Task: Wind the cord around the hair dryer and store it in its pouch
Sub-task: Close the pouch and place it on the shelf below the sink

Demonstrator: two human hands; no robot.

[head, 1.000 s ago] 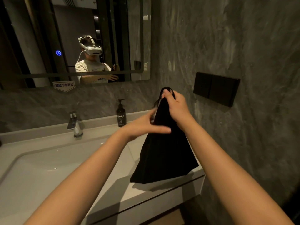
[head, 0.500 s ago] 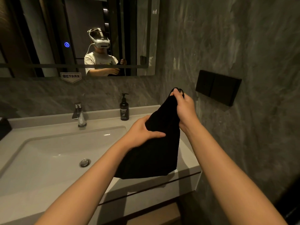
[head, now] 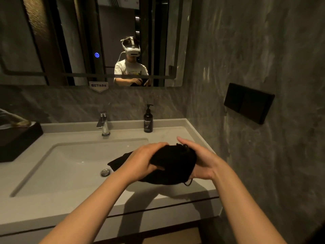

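Black pouch (head: 173,164) sits bundled between my two hands, low over the right end of the counter (head: 70,199), partly overhanging the sink basin (head: 70,161). Its gathered mouth with the drawstring faces right; a flat corner of fabric trails left over the basin. A loop of cord (head: 188,182) hangs out below my right palm.

Why held this way: it looks full and lumpy, so I judge the hair dryer is inside, though I cannot see it. One hand on top, the other at the neck, keeps the bulk from sliding out while I bring it down to rest.

Left hand (head: 140,162): palm down, fingers curled over the top and front of the bundle, thumb tucked under. Closed on the fabric, pressing it together. Forearm runs in from lower left, wrist slightly bent.

Right hand (head: 202,161): palm turned inward against the pouch's mouth end, fingers extended and loosely cupped, index tip lifted clear above the cloth. More a brace than a clamp; whether any finger pinches the drawstring, I cannot tell.

Soap bottle (head: 148,120) and faucet (head: 104,125) stand well behind, untouched.
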